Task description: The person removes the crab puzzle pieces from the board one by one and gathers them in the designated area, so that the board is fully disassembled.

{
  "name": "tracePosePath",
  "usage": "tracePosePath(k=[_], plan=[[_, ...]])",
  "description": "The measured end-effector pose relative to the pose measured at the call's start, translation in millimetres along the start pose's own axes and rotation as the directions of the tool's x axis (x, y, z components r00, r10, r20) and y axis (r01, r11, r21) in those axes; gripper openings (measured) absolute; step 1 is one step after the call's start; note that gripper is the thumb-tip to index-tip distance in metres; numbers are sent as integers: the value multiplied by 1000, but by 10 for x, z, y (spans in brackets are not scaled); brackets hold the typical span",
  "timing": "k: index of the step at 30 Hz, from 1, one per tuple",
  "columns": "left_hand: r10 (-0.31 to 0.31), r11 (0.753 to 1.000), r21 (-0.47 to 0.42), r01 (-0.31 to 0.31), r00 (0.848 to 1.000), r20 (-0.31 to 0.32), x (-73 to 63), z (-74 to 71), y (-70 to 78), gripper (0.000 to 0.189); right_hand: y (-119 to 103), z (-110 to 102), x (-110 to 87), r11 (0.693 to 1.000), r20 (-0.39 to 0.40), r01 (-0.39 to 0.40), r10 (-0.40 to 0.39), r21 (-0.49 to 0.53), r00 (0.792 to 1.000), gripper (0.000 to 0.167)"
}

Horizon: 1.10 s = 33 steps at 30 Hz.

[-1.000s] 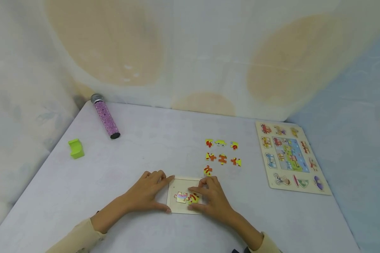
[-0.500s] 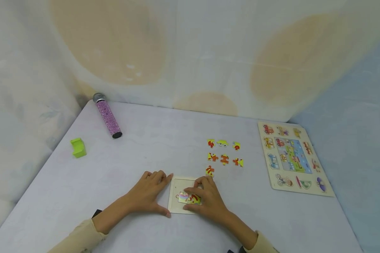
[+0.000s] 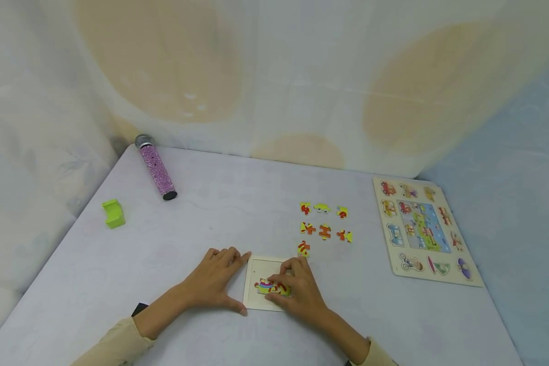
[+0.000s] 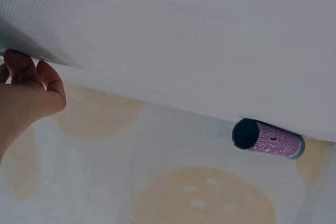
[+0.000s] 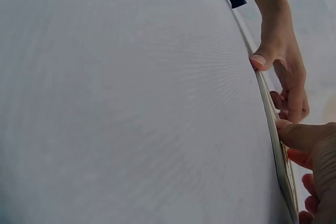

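Observation:
In the head view a small pale puzzle tray (image 3: pixel 252 300) lies on the table near the front edge. Two colourful jigsaw pieces sit side by side in its lower part: a striped piece (image 3: pixel 264 286) and a yellow-red piece (image 3: pixel 283 290), partly hidden by the right hand. My left hand (image 3: pixel 212 282) brackets the tray's left side, its fairly straight index finger at the far corner and thumb at the near one. My right hand (image 3: pixel 303 290) reaches over the tray's right side, thumb and index fingertip pinching the striped piece from its near and far edges.
Beyond the tray lie several loose jigsaw pieces in rows, among them an orange piece (image 3: pixel 325 232) and a red-yellow piece (image 3: pixel 304 249). A larger picture puzzle board (image 3: pixel 395 267) lies right. A glittery purple microphone (image 3: pixel 157 170) and green block (image 3: pixel 114 213) lie left.
My right hand has shifted slightly left over the tray with its pinch. The left piece's glare has gone, and its coloured stripes show. The left hand stays at the tray's edge.

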<state>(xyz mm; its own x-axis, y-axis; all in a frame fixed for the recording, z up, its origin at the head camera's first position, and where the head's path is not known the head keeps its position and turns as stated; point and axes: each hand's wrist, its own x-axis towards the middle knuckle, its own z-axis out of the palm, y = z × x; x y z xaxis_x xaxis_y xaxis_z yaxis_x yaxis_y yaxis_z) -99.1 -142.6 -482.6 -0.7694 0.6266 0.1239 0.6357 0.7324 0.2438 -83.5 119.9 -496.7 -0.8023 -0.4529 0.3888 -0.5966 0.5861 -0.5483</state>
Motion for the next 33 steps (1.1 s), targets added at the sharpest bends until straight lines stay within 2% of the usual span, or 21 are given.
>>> tracePosePath(k=[7,16,21,26,33], plan=[[0,1000,-20,0,1000,-5,11,6,5,124,-30,-13,7,995,40,-77,74,63,996,29],[-42,998,-37,44,998,42,15,26,18,126,41,-108,-8,999,-18,17,-17,49,1000,32],[-51,998,-34,52,998,39,9,39,2,125,191,-272,-28,1000,-40,22,-21,13,999,33],[-54,998,-42,56,998,34,2,54,-14,125,379,-482,-57,998,-43,-38,37,-39,998,33],[-55,997,-60,57,998,31,3,67,-9,125,657,-762,-88,982,-31,-169,167,-83,986,33]])
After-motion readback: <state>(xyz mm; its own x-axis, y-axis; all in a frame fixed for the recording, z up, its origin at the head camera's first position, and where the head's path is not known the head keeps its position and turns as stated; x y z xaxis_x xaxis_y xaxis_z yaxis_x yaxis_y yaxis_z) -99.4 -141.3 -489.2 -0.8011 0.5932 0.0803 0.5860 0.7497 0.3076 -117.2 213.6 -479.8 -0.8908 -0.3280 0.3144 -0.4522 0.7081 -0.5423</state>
